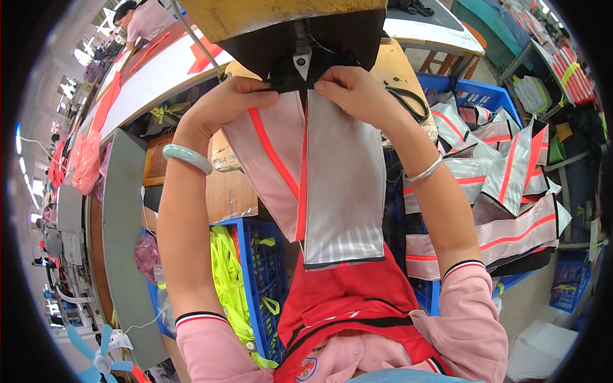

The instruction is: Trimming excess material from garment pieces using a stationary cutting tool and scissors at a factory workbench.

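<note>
Both hands hold a folded silver-grey reflective fabric strip (345, 172) with a red-orange stripe and black edging. Its upper edge is at the dark head of a sewing machine (301, 60), and its two legs hang over my lap. My left hand (237, 105) pinches the left leg's upper edge between thumb and fingers. On the other side my right hand (354, 92) grips the top of the right leg, fingers close to the machine's metal tip. The fabric's upper end disappears into shadow under the machine.
Right of me stands a blue crate (476, 86) heaped with similar reflective strips (485, 185). At lower left, yellow-green tape (230, 287) fills another blue crate (265, 293). Black-handled scissors (408, 102) lie by my right wrist. A co-worker (148, 22) leans over a white table at far left.
</note>
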Action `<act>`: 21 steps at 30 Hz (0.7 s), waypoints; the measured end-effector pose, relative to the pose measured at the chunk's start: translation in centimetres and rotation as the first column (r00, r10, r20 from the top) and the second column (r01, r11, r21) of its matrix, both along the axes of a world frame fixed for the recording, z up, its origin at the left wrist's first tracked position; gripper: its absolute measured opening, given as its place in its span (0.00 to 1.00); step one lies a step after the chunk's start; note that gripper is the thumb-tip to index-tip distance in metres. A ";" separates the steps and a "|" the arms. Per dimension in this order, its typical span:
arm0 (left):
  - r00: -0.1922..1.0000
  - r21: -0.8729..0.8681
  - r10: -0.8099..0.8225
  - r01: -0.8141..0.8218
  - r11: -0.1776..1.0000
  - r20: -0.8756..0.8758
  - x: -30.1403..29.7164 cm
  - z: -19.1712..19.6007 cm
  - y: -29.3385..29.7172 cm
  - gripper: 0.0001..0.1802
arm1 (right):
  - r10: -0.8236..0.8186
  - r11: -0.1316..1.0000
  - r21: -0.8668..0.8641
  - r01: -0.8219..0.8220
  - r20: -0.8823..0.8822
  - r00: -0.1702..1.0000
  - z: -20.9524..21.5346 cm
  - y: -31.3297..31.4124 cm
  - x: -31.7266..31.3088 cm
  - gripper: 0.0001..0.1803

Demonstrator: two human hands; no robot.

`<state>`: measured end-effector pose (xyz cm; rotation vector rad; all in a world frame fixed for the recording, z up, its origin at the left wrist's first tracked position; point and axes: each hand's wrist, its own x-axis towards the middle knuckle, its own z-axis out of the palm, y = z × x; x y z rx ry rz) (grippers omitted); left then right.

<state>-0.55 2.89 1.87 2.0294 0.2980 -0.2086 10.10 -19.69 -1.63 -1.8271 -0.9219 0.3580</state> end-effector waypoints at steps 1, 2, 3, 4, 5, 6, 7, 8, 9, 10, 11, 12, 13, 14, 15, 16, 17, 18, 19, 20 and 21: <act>1.000 0.055 0.021 -0.022 0.998 0.016 0.1 -0.1 0.5 0.26 | 0.008 1.000 -0.002 -0.008 -0.009 1.000 0.0 0.2 0.2 0.14; 0.999 0.108 0.033 -0.037 0.993 0.030 0.3 -0.1 0.3 0.27 | 0.008 1.000 -0.006 -0.008 -0.022 1.000 -0.1 0.3 0.4 0.14; 0.999 0.121 0.042 -0.044 0.992 0.021 0.4 0.2 0.1 0.30 | 0.004 1.000 -0.007 -0.004 -0.029 1.000 -0.3 0.3 0.9 0.14; 0.999 0.120 0.038 -0.040 0.992 0.014 0.7 0.4 0.1 0.30 | 0.009 0.999 0.034 -0.007 -0.057 0.998 -0.6 0.4 1.4 0.14; 0.998 0.145 0.051 -0.056 0.988 0.036 0.9 0.5 0.1 0.30 | 0.018 0.997 0.075 -0.012 -0.086 0.996 -0.6 0.5 1.5 0.14; 0.996 0.169 0.063 -0.072 0.983 0.060 1.0 0.6 0.1 0.30 | 0.018 0.997 0.074 -0.012 -0.092 0.996 -0.6 0.6 1.5 0.14; 0.996 0.155 0.074 -0.081 0.985 0.052 1.0 0.7 0.0 0.29 | 0.009 0.998 0.061 -0.003 -0.106 0.994 -0.5 0.6 1.6 0.14; 0.996 0.155 0.076 -0.083 0.984 0.051 1.0 0.7 0.0 0.29 | 0.002 0.999 0.049 0.003 -0.115 0.993 -0.1 0.6 1.6 0.14; 0.994 0.164 0.091 -0.100 0.981 0.065 1.0 0.7 0.1 0.29 | -0.014 1.000 0.018 0.016 -0.120 0.993 0.3 0.6 1.4 0.13; 0.991 0.172 0.104 -0.117 0.978 0.082 1.0 0.7 0.1 0.29 | -0.013 1.000 0.018 0.015 -0.119 0.993 0.3 0.5 1.4 0.13; 0.991 0.172 0.102 -0.115 0.978 0.085 0.9 0.9 0.0 0.29 | -0.044 0.997 0.052 0.050 -0.099 0.994 0.3 0.0 1.6 0.15; 0.980 0.148 0.170 -0.185 0.972 0.109 0.6 1.2 0.1 0.27 | -0.077 0.993 0.088 0.084 -0.080 0.994 0.5 -0.5 1.7 0.16; 0.963 0.121 0.237 -0.252 0.960 0.131 0.2 1.4 0.1 0.24 | -0.079 0.992 0.088 0.086 -0.076 0.994 0.5 -1.4 1.7 0.16; 0.961 0.124 0.240 -0.256 0.959 0.136 -0.6 1.5 0.4 0.24 | -0.031 0.997 0.066 0.036 -0.084 0.996 0.7 -2.4 1.1 0.16; 0.986 0.122 0.113 -0.128 0.984 0.121 -1.8 1.6 1.0 0.22 | 0.025 0.999 0.049 -0.020 -0.095 0.995 0.9 -3.3 0.1 0.16; 0.994 0.118 -0.011 -0.002 0.993 0.104 -3.0 1.5 1.5 0.20 | 0.247 0.969 0.018 -0.246 -0.099 0.964 1.3 -4.2 -1.8 0.15; 0.990 0.086 -0.057 0.046 0.995 0.127 -3.4 0.8 1.5 0.19 | 0.487 0.873 -0.034 -0.486 0.028 0.873 0.3 -5.0 -2.5 0.15; 0.991 0.139 -0.072 0.056 0.989 0.113 -3.7 1.1 0.1 0.20 | 0.531 0.828 -0.148 -0.540 -0.100 0.842 0.7 -5.8 -4.2 0.15; 0.991 0.131 -0.088 0.074 0.989 0.104 -3.5 1.1 -0.9 0.20 | 0.445 0.889 -0.040 -0.455 -0.154 0.882 0.1 -5.8 -4.5 0.16; 0.991 0.129 -0.097 0.084 0.988 0.096 -3.7 1.2 -1.6 0.20 | 0.366 0.930 0.067 -0.360 -0.213 0.906 -0.4 -5.6 -4.9 0.16; 0.991 0.128 -0.096 0.084 0.988 0.095 -3.7 1.2 -2.3 0.20 | 0.261 0.965 0.128 -0.229 -0.351 0.899 0.1 -5.0 -4.9 0.17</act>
